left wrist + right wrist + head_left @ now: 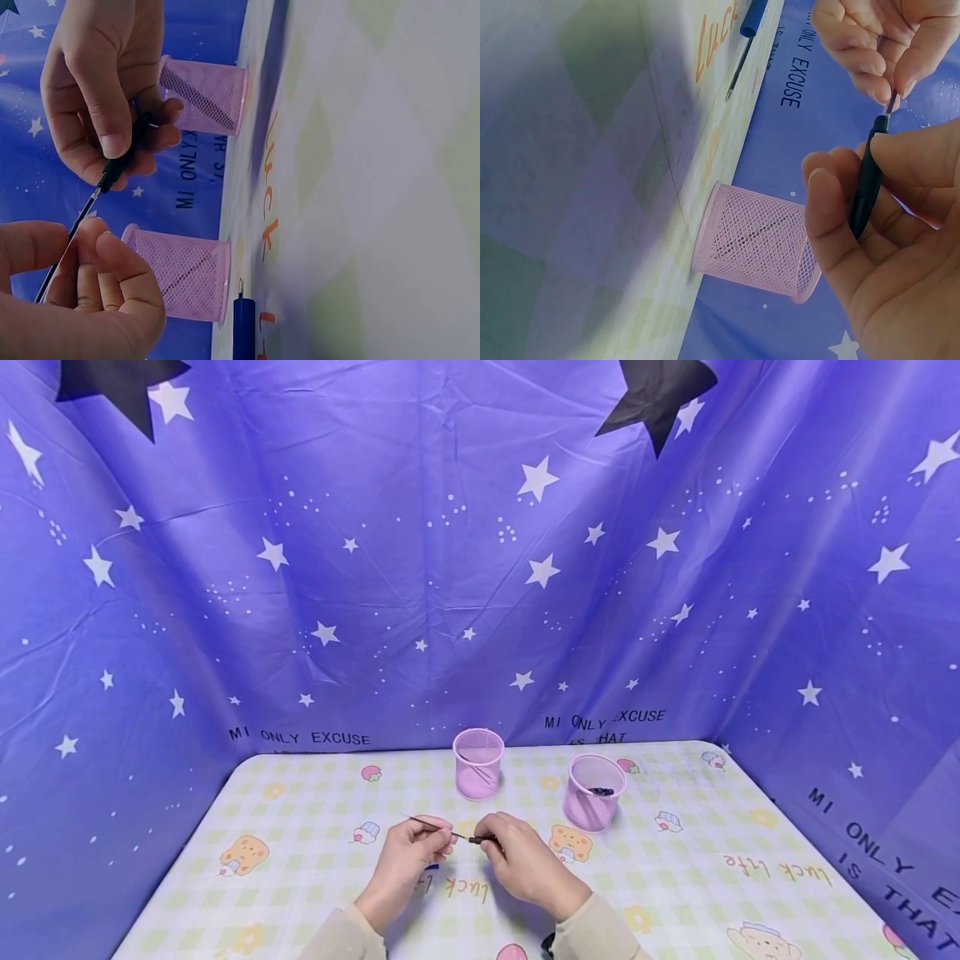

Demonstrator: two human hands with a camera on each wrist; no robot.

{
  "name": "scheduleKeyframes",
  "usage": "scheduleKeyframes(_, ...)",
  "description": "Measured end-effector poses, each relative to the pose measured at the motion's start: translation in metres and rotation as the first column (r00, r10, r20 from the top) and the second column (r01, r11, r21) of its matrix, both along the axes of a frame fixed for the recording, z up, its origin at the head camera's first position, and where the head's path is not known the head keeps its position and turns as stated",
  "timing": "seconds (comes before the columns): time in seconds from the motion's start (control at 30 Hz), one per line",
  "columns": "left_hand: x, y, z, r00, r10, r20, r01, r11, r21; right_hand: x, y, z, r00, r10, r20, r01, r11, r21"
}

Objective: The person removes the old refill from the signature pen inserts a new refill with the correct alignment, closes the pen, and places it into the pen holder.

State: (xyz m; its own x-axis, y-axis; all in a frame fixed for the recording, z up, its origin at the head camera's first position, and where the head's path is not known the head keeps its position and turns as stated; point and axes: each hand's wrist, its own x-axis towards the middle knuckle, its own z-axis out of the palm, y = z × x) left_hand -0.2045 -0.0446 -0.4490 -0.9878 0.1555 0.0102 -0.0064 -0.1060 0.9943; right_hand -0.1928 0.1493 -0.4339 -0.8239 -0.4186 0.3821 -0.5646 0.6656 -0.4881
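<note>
Over the middle of the table, my left hand [407, 860] pinches a thin pen refill [56, 274] between thumb and fingertips. My right hand [525, 864] grips a black pen barrel [866, 180], thumb on one side and curled fingers on the other. Refill and barrel are in line, the refill's clear end at the barrel's narrow mouth. Below the hands, a blue pen barrel [244, 330] lies on the tablecloth with a thin refill [739, 71] sticking out of it; in the head view the left hand mostly hides it.
A pink mesh cup [478, 783] with thin sticks inside stands beyond the hands. To its right, a second pink mesh cup [585, 814] holds small dark pieces. The checked tablecloth [315, 827] reaches back to a purple star-printed curtain [420, 568].
</note>
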Motion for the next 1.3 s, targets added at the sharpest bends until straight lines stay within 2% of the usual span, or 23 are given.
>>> scheduleKeyframes(0.33,0.0,0.006,-0.003,1.0,0.017,0.015,-0.017,1.0,0.022,0.0,0.0,0.0,1.0,-0.002,-0.001,0.002,1.0,-0.002)
scheduleKeyframes(0.6,0.001,0.007,-0.004,0.998,0.028,0.063,-0.033,0.997,0.074,0.0,0.0,0.001,1.0,0.002,-0.009,-0.002,1.0,-0.007)
scheduleKeyframes(0.83,0.003,0.008,-0.004,0.997,0.013,0.073,-0.018,0.997,0.076,0.0,0.0,0.001,1.0,-0.001,-0.004,0.001,1.0,-0.011)
scheduleKeyframes(1.1,0.004,0.011,-0.006,0.996,-0.011,0.085,0.0,0.991,0.132,-0.001,0.0,0.001,1.0,0.004,0.004,-0.004,1.0,-0.013)
scheduleKeyframes(1.3,0.006,0.012,-0.006,0.996,-0.016,0.086,0.005,0.991,0.133,0.0,-0.001,0.002,1.0,0.012,0.002,-0.012,1.0,-0.019)
